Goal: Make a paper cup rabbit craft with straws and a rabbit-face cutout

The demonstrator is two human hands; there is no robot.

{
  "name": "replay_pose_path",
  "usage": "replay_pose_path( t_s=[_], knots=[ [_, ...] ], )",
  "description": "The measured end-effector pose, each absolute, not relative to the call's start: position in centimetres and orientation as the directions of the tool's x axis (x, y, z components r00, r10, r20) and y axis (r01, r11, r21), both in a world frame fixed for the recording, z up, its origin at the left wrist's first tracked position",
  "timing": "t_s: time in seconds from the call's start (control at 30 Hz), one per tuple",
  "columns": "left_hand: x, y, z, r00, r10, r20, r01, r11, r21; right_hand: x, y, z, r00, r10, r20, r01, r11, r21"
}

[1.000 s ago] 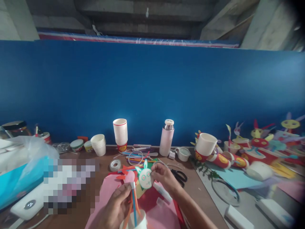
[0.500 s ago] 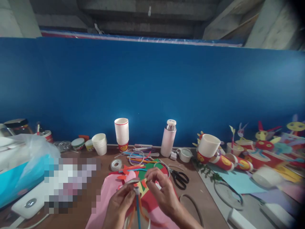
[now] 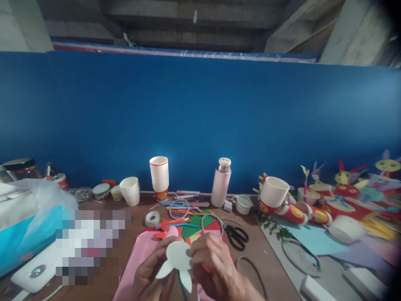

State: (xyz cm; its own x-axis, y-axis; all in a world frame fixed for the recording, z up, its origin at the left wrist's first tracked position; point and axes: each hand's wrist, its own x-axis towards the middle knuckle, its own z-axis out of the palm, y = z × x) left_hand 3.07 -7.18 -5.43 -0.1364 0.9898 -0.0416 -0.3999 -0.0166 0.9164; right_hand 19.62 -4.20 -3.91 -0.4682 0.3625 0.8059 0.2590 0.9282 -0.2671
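Blue partition (image 3: 188, 113) spans mid-frame. Right of centre, a pink flask (image 3: 220, 186) stands upright on the bench (image 3: 257, 242). Far left: black-lidded jar (image 3: 21, 165), translucent plastic bag (image 3: 52, 200). Lower right: leafy sprig (image 3: 284, 232).

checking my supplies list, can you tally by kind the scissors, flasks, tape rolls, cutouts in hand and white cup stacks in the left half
Scissors: 1
Flask: 1
Tape roll: 1
White cutout in hand: 1
Cup stacks: 2 (tall stack, short stack)
Total: 6

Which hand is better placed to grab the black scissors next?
Right, probably: the right hand is nearer the black scissors, while the left hand is across the white cutout, farther away.
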Motion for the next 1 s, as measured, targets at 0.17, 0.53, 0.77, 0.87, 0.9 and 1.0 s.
replay_pose_path(
  t_s=[0.17,0.53,0.77,0.87,0.9,1.0],
  knots=[
    [3.5,-7.1,-5.6,-0.164,0.986,0.019,-0.371,-0.079,0.925,18.9,-4.1,-4.4,-0.325,0.631,0.704,0.289,0.775,-0.562],
    [3.3,-6.5,-6.5,-0.082,0.991,-0.106,-0.478,0.054,0.877,18.3,-2.7,-4.6,-0.179,0.968,0.174,-0.089,0.160,-0.983],
    [3.5,-6.8,-6.1,-0.026,0.989,-0.149,-0.473,0.119,0.873,17.9,-3.6,-4.3,-0.172,0.946,0.275,0.282,0.315,-0.906],
    [3.7,-6.7,-6.3,-0.012,0.985,-0.174,-0.482,0.146,0.864,18.0,-3.8,-3.9,-0.228,0.934,0.274,0.258,0.330,-0.908],
    [3.7,-6.7,-6.4,-0.007,0.982,-0.188,-0.496,0.160,0.854,18.2,-3.7,-3.9,-0.267,0.927,0.264,0.204,0.322,-0.924],
    [3.6,-6.7,-6.5,0.017,0.973,-0.231,-0.572,0.199,0.796,19.3,-2.8,-4.0,-0.340,0.910,0.238,-0.003,0.252,-0.968]
  ],
)
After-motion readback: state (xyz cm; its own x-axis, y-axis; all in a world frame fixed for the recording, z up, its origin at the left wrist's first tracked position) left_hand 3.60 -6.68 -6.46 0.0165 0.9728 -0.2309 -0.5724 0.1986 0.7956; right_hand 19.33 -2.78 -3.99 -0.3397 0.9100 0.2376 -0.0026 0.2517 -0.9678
